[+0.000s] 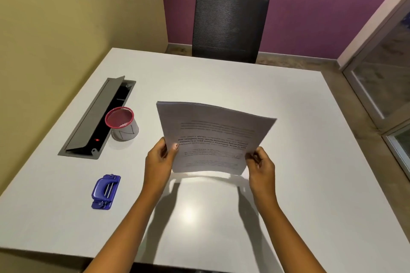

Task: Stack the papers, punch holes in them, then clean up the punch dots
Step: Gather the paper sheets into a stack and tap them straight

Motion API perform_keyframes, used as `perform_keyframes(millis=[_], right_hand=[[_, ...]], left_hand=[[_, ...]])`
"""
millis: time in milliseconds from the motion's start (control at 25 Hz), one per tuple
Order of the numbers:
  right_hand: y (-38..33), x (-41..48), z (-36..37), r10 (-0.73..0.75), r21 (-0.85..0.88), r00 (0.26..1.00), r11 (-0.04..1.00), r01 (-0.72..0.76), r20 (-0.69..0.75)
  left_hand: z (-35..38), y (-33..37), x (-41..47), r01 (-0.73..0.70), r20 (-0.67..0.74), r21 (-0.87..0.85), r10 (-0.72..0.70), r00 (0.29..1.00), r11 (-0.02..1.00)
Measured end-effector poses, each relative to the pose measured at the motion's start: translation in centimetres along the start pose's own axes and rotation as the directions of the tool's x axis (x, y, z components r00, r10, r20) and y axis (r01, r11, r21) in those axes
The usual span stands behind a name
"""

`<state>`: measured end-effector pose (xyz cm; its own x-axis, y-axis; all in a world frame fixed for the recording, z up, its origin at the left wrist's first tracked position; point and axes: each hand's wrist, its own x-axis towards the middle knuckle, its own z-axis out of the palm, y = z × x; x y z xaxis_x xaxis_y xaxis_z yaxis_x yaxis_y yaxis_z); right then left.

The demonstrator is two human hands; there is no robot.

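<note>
Both forearms extended; left hand [160, 155] and right hand [260, 163] pinch paper stack [213, 137] side edges, held upright above worktop [288, 139]. Printed text unreadable.

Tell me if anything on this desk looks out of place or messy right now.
Nothing is spilled or damaged. The hinged cover of the cable tray stands open. The stack of papers, held off the table by both hands, has its print upside down to the wearer.

Small office meeting room

A white table [288, 139] with a flip-up cable and power box [97, 117], 1 mesh-backed office chair [229, 22], a glass partition [386, 77].
</note>
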<state>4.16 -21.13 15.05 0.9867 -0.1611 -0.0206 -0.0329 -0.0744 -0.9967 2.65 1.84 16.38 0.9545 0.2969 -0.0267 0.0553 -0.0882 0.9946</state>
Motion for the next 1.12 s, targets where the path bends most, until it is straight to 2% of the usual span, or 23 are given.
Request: perform_keyframes(millis=[120,280,560,840,1000,1120], right_hand=[[0.5,-0.3,-0.3,0.021,0.036,0.998,0.999,-0.019,-0.052],[1.3,-0.8,-0.4,0.018,0.009,0.999,1.000,-0.017,-0.048],[1.5,-1.1,-0.3,-0.004,-0.014,0.997,1.000,0.003,-0.074],[1.7,-1.8,-0.4,-0.002,0.044,0.996,0.999,0.006,-0.085],[2.0,-2.3,-0.2,0.025,0.047,0.997,0.999,-0.021,-0.078],[1.8,-2.3,-0.2,0.017,0.011,0.994,1.000,-0.016,-0.112]], left_hand=[[0.6,-0.4,-0.5,-0.021,-0.024,0.015,0.021,0.999,1.000],[0.9,-1.0,-1.5,0.020,-0.049,0.008,-0.019,0.999,1.000],[1.0,-1.1,-2.3,0.004,-0.073,0.003,-0.004,0.997,1.000],[1.0,-1.3,-3.0,0.000,-0.104,-0.023,-0.002,0.995,1.000],[1.4,-1.6,-3.5,0.051,-0.121,-0.032,-0.055,0.991,0.998],[1.2,-1.5,-3.4,0.083,-0.186,-0.023,-0.086,0.979,0.996]])
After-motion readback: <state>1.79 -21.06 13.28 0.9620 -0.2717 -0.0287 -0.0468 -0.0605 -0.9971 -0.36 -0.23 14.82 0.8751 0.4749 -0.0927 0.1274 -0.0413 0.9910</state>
